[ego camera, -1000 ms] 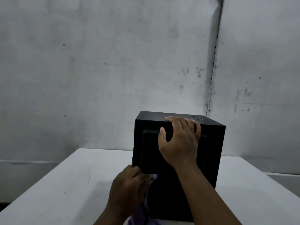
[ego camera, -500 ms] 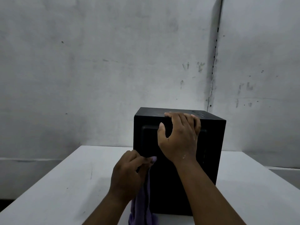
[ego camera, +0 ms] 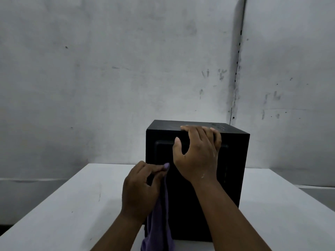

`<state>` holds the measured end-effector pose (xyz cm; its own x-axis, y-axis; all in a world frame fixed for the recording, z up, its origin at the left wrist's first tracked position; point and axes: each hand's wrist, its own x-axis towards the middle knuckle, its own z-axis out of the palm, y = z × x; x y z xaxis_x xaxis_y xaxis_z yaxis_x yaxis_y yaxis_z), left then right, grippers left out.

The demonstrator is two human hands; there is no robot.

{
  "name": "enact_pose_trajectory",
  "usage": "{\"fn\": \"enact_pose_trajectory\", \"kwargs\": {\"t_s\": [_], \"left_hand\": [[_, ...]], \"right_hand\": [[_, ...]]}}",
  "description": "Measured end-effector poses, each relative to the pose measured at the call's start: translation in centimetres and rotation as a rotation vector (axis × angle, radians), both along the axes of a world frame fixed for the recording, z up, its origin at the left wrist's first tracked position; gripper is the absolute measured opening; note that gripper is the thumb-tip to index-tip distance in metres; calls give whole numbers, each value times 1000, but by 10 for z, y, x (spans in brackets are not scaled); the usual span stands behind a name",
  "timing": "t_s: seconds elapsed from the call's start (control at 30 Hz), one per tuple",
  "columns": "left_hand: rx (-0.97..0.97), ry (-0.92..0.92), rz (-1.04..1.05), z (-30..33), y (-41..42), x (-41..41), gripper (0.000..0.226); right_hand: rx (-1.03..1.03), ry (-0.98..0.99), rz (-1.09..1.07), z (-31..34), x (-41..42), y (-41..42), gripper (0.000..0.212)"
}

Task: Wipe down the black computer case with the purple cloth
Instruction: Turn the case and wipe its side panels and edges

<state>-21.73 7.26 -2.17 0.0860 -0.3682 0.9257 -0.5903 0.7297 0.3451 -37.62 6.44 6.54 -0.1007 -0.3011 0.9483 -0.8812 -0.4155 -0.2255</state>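
We had the black computer case [ego camera: 197,178] standing upright on the white table [ego camera: 72,205], toward its far edge near the grey wall [ego camera: 108,69]. Our right hand [ego camera: 196,156] gripped the case's top front edge, fingers curled over onto the top and thumb on the near face, steadying it. Our left hand [ego camera: 139,187] pinched the purple cloth [ego camera: 159,223] against the near face's left side, about halfway up, the rest hanging down to the table. By our reckoning the wiping was under way on this face; the top and other sides probably remained.
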Motion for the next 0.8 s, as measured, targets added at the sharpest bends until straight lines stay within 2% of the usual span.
{"fn": "enact_pose_trajectory", "kwargs": {"t_s": [0.17, 0.33, 0.6, 0.8], "left_hand": [[58, -102, -39, -34, -1, 3, 16], [52, -188, 16, -26, -1, 8, 27], [120, -44, -33, -30, 0, 2, 32], [127, -121, -15, -22, 0, 6, 29]], "right_hand": [[-16, -5, -3, 0, 0, -1, 33], [-10, -1, -4, -1, 1, 0, 32], [-6, 0, -4, -1, 1, -1, 33], [1, 5, -10, -1, 0, -1, 34]]}}
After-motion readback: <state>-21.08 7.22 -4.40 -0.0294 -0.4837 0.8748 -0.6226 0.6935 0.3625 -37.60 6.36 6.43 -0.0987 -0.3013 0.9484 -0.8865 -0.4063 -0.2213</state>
